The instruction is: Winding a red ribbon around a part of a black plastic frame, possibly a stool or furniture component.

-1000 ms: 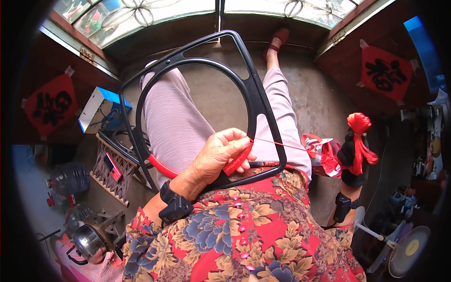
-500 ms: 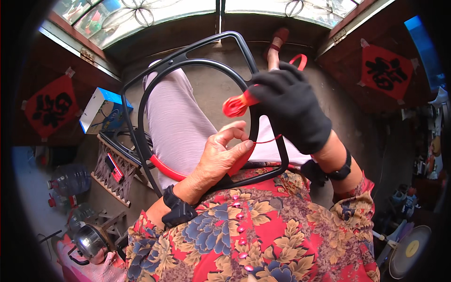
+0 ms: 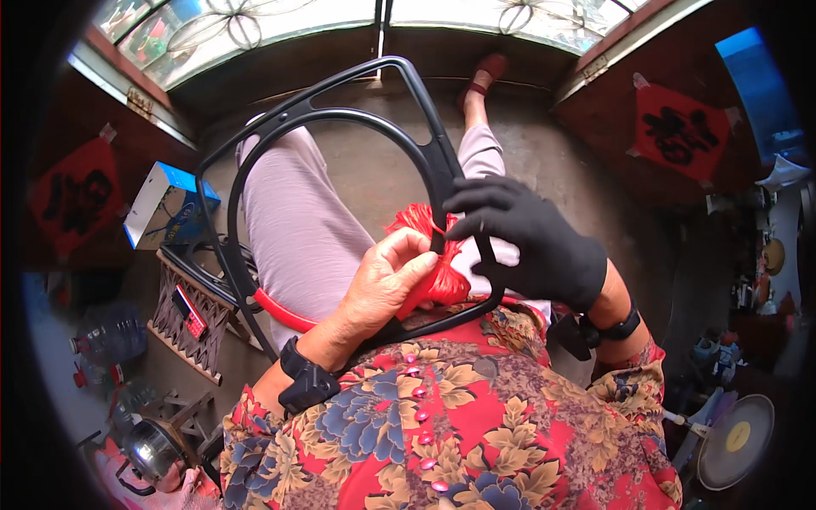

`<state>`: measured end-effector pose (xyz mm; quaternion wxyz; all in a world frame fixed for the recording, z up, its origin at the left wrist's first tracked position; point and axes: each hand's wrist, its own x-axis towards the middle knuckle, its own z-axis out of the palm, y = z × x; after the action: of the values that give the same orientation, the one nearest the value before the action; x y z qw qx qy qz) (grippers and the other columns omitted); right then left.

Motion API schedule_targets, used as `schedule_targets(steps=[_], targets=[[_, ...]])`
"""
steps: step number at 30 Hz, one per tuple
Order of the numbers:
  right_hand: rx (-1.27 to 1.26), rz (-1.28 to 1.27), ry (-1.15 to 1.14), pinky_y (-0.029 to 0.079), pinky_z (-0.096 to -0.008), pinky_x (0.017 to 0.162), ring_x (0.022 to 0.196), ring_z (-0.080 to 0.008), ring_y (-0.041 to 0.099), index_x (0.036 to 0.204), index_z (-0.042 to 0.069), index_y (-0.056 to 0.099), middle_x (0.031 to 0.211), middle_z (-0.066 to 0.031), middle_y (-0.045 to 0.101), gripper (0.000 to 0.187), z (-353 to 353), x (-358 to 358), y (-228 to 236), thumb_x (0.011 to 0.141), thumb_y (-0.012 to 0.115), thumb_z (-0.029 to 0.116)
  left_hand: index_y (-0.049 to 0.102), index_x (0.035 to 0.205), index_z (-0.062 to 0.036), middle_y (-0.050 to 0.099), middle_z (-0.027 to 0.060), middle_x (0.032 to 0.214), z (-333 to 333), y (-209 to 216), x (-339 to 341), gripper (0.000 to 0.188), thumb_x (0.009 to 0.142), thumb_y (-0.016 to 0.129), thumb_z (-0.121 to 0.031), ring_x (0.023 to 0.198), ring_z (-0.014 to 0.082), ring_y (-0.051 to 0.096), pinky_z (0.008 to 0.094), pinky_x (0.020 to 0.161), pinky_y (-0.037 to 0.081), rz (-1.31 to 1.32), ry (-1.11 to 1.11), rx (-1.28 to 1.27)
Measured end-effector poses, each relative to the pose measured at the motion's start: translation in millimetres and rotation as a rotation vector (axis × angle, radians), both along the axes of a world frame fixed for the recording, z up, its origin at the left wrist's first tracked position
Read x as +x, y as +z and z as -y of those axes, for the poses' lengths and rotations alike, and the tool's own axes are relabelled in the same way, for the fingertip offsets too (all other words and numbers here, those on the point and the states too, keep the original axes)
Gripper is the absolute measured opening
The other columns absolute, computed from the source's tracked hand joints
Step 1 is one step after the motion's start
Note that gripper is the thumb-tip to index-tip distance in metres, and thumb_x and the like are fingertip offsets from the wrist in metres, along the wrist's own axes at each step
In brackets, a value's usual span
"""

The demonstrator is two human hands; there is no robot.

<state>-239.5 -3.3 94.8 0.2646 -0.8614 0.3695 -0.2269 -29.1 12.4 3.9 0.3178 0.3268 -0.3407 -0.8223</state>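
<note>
I watch the left hand (image 3: pixel 378 285) pinch red cord (image 3: pixel 421 294) on the black frame (image 3: pixel 442 160); the gloved right hand (image 3: pixel 544 242) curves alongside, fingers parted, contact unclear. A slackening pinch could loosen the cord; the bundle (image 3: pixel 449 284) between the hands could snag on the frame. I count one frame, one bundle, two hands, one glove (image 3: pixel 557 263).

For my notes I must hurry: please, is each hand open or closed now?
Left hand: closed, pinching at the black ring.
Right hand: gloved, partly open by the red cord bundle; grip on it cannot be told.
</note>
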Motion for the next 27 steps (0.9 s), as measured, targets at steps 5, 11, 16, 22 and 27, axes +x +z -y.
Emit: schedule_targets(steps=[5,11,16,22,27], targets=[[-0.079,-0.166,0.029,0.034,-0.0472,0.101,0.12,-0.0326,0.044,0.102,0.01,0.058,0.112,-0.0108,0.054,0.04,-22.4,11.3,-12.3,0.067,0.074,0.022,0.048,0.102,-0.0043,0.058,0.0057,0.093,0.7,-5.3,-2.2,0.012,0.095,0.051,-0.013,0.072,0.0095,0.059,0.0235,0.056,0.053,-0.089,-0.005,-0.065],[-0.454,-0.254,0.017,0.035,-0.0462,0.102,0.113,-0.0276,0.052,0.097,0.008,0.057,0.105,-0.0085,0.057,0.037,-27.1,15.6,-31.9,0.07,0.071,0.028,0.048,0.102,-0.0049,0.061,0.008,0.093,6.5,0.9,0.8,0.012,0.095,0.05,-0.015,0.076,0.0157,0.065,0.0311,0.059,0.059,-0.166,0.003,0.133],[0.409,0.624,-0.338,0.042,-0.0392,0.097,0.106,-0.0233,0.057,0.106,0.005,0.055,0.104,-0.0086,0.059,0.026,-43.4,24.3,-3.6,0.083,0.061,0.017,0.054,0.098,-0.0049,0.065,0.005,0.084,2.3,19.2,2.1,0.016,0.091,0.059,-0.018,0.063,0.011,0.064,0.0211,0.052,0.053,-0.048,0.074,0.076],[0.962,1.517,-0.375,0.049,-0.0294,0.079,0.091,-0.0156,0.058,0.115,0.002,0.052,0.1,-0.0111,0.06,0.036,-62.9,-80.2,-17.1,0.094,0.046,0.03,0.052,0.101,-0.0061,0.066,0.0113,0.084,9.3,-1.0,6.6,0.017,0.094,0.054,-0.021,0.063,0.0157,0.065,0.0236,0.053,0.054,-0.044,-0.107,0.218],[0.581,0.956,-0.952,0.049,-0.0289,0.07,0.08,-0.015,0.059,0.115,0.002,0.053,0.093,-0.0078,0.06,0.033,-71.2,-108.5,-9.6,0.093,0.05,0.028,0.052,0.101,-0.0061,0.066,0.0123,0.083,6.5,1.4,8.4,0.018,0.094,0.054,-0.022,0.062,0.0157,0.065,0.0239,0.052,0.054,-0.079,-0.071,0.229]])
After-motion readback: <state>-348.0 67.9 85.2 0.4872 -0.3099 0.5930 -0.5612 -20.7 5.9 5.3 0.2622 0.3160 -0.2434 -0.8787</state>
